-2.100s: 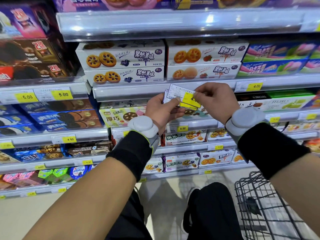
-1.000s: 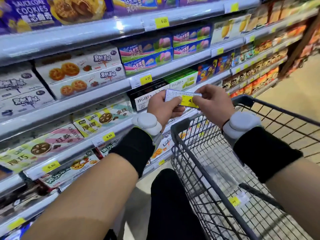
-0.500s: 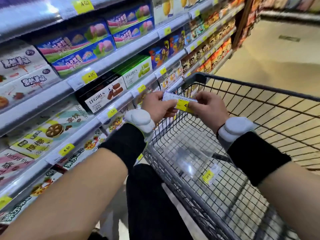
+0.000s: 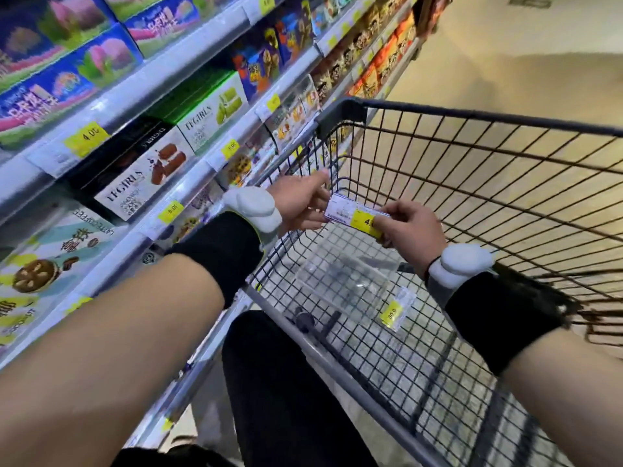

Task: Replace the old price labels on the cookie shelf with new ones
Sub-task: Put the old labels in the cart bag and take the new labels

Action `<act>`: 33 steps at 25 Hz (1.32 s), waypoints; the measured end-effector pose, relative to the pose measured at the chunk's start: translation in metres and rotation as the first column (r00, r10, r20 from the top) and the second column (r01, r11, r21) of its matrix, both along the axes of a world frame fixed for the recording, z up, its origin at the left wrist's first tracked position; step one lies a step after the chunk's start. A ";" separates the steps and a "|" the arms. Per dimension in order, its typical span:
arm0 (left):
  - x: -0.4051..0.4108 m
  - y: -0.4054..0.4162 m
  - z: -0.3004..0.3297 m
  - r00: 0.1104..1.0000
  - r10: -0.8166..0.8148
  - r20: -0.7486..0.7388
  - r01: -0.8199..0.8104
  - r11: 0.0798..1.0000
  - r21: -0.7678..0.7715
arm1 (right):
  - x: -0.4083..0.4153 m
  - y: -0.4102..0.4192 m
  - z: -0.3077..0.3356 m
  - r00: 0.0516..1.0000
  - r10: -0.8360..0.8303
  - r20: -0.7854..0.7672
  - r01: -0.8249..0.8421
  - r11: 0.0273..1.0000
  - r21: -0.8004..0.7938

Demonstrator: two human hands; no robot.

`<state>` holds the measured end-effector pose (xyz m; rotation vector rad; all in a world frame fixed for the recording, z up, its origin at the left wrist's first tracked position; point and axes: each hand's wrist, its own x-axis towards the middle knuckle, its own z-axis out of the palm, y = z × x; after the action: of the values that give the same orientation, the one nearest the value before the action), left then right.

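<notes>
Both hands hold a white and yellow price label [image 4: 350, 214] over the wire shopping cart [image 4: 478, 129]. My left hand [image 4: 300, 205] pinches its white left end. My right hand [image 4: 409, 230] pinches its yellow right end. Whether more labels lie stacked behind it I cannot tell. On the cart's floor lie another yellow price label [image 4: 392, 313] and a clear plastic sleeve [image 4: 340, 281]. The cookie shelf [image 4: 161, 85] runs along the left, its rails carrying yellow price labels [image 4: 86, 138] under the boxes.
Black and green TFGIRLS boxes [image 4: 145, 173] stand on the shelf beside the cart. Blue and pink cookie boxes [image 4: 67, 72] fill the shelf above. The aisle floor [image 4: 505, 55] stretches beyond the cart. My dark trouser leg [image 4: 279, 382] is between shelf and cart.
The view has swung from the shelf front to the right, over the cart. Both hands have carried the label down from the shelf rail to above the cart.
</notes>
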<state>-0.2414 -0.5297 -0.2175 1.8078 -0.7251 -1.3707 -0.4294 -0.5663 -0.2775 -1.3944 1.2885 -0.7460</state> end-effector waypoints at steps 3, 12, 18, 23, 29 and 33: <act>0.004 -0.011 -0.018 0.999 -0.050 0.007 0.049 0.994 0.097 | -0.003 0.006 -0.036 0.999 -0.034 -0.025 0.036 0.994 0.105; 0.021 -0.023 -0.033 0.997 -0.081 0.011 0.078 0.980 0.184 | 0.004 0.025 -0.089 0.983 0.050 -0.177 0.001 0.961 0.278; 0.026 -0.028 -0.038 0.988 -0.155 -0.016 0.155 0.966 0.206 | 0.011 0.027 -0.105 0.944 0.162 -0.286 -0.072 0.951 0.301; 0.026 -0.028 -0.041 0.983 -0.179 -0.030 0.182 0.962 0.204 | 0.014 0.027 -0.109 0.909 0.258 -0.329 -0.122 0.916 0.381; 0.014 -0.025 -0.034 0.985 -0.173 0.006 0.169 0.969 0.179 | 0.002 0.025 -0.096 0.864 0.332 -0.378 -0.167 0.898 0.406; -0.001 -0.025 -0.029 0.984 -0.178 0.004 0.175 0.971 0.165 | -0.007 0.022 -0.090 0.835 0.364 -0.413 -0.191 0.895 0.403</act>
<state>-0.2425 -0.5546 -0.2469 1.9235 -0.8202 -1.5711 -0.4368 -0.5446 -0.3674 -1.4765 1.4575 0.0520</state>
